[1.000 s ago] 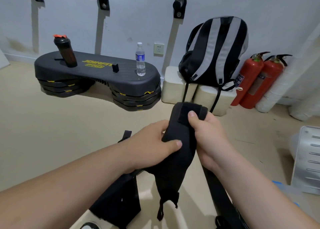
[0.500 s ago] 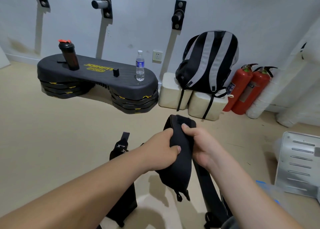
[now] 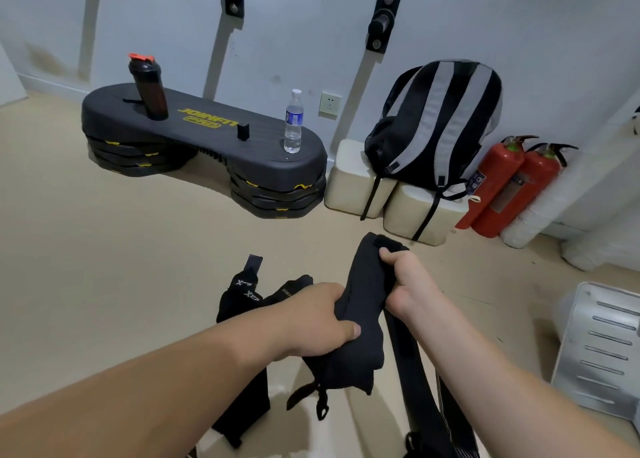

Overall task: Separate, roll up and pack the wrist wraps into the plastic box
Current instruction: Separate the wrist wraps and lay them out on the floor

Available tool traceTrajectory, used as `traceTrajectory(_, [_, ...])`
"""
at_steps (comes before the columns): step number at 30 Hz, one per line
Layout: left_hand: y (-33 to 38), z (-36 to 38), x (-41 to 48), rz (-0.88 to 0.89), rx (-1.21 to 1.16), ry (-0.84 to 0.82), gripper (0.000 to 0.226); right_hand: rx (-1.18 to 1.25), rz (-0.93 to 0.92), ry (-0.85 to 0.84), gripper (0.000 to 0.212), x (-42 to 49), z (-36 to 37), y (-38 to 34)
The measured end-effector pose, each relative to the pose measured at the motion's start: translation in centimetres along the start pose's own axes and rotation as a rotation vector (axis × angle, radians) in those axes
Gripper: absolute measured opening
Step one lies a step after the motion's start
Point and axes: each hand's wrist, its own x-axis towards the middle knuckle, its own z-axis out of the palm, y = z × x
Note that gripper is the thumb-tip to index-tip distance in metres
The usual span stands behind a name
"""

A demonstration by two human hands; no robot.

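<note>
**Both hands hold one black wrist wrap, nearly upright**

Nearest the person, a dark strap (image 3: pixel 414 374) runs along the floor under the right forearm. Just above it, the wrist wrap (image 3: pixel 363 284) is held in the air over the floor. Its long axis runs from a low near end up and away, leaning slightly right. Its thin loop (image 3: pixel 320 402) dangles from the low end, and the folded top end points toward the wall.

The left hand (image 3: pixel 322 322) is curled round the wrap's middle, with the thumb pressed on its front. The right hand (image 3: pixel 408 287) grips the upper part, its fingers curled over the top edge.

Beyond the left hand, more black wraps (image 3: pixel 242 294) with white lettering lie in a loose heap on the floor.

Farther off, a black step platform (image 3: pixel 207 128) carries a shaker bottle (image 3: pixel 150 90) and a water bottle (image 3: pixel 293 121). Right of it, a striped backpack (image 3: pixel 436 121) sits on pale blocks (image 3: pixel 353 180), beside two red fire extinguishers (image 3: pixel 502 180) against the wall.
</note>
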Motion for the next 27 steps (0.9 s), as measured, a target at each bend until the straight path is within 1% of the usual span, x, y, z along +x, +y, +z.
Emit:
traceTrajectory(4, [-1.9,-0.1,3.3,-0.095,-0.080,0.040,0.021,-0.046,0.023,-0.036,0.033,6.1,1.8,1.3])
traceTrajectory(6, [-3.1,-0.5,6.1,-0.151,-0.039,0.049,0.024,-0.053,0.040,-0.042,0.034,9.3,2.1,2.6])
traceTrajectory(9, [-4.9,-0.4,10.8,-0.233,0.014,0.072,0.024,-0.061,0.074,-0.028,0.032,14.0,1.6,4.7])
traceTrajectory(13, [-8.4,2.3,16.4,-0.298,-0.060,0.062,0.023,-0.066,0.104,0.001,0.036,20.4,-0.3,7.0])
traceTrajectory(16, [-10.5,4.7,19.8,-0.304,-0.132,0.106,0.018,-0.099,0.043,-0.034,0.041,24.0,-1.5,7.3])
traceTrajectory(19, [-11.4,6.4,22.5,-0.319,-0.268,0.140,0.015,-0.140,-0.087,-0.102,0.048,25.9,-1.6,5.3])
traceTrajectory(21, [-11.7,7.4,24.2,-0.318,-0.374,0.150,0.016,-0.144,-0.168,-0.131,0.049,26.9,-2.0,3.8])
traceTrajectory(22, [-11.8,7.9,25.0,-0.319,-0.416,0.157,0.017,-0.152,-0.193,-0.118,0.047,27.4,-2.4,3.4])
traceTrajectory(24, [-12.2,9.3,26.4,-0.329,-0.471,0.169,0.016,-0.224,-0.220,-0.057,0.042,28.3,-3.5,3.8])
traceTrajectory(25, [-12.6,10.2,26.9,-0.346,-0.481,0.167,0.015,-0.310,-0.221,-0.007,0.042,28.8,-4.3,4.7])
traceTrajectory(27, [-13.5,12.5,27.6,-0.402,-0.478,0.138,0.015,-0.561,-0.205,0.077,0.055,29.4,-6.4,7.3])
